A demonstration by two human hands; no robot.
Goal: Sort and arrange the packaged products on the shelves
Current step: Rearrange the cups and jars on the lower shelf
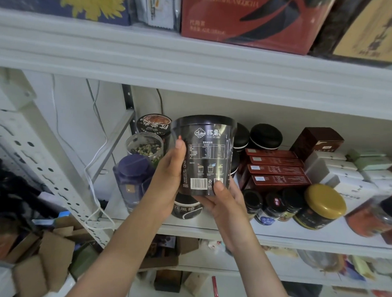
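A black cup-shaped package (205, 153) with white print and a barcode is held upright in front of the middle shelf (276, 235). My left hand (168, 178) grips its left side, thumb on the wall. My right hand (225, 200) supports its bottom right, thumb near the barcode. Below it stands a black tub (185, 209) with white lettering, partly hidden by my hands.
Left of the cup stand a dark-lidded jar (132, 179), a clear jar of beans (145, 147) and a printed cup (154, 124). To the right are red boxes (277, 170), small dark jars (271, 207), a gold-lidded jar (320, 207) and white boxes (351, 177). Cardboard pieces (44, 258) lie lower left.
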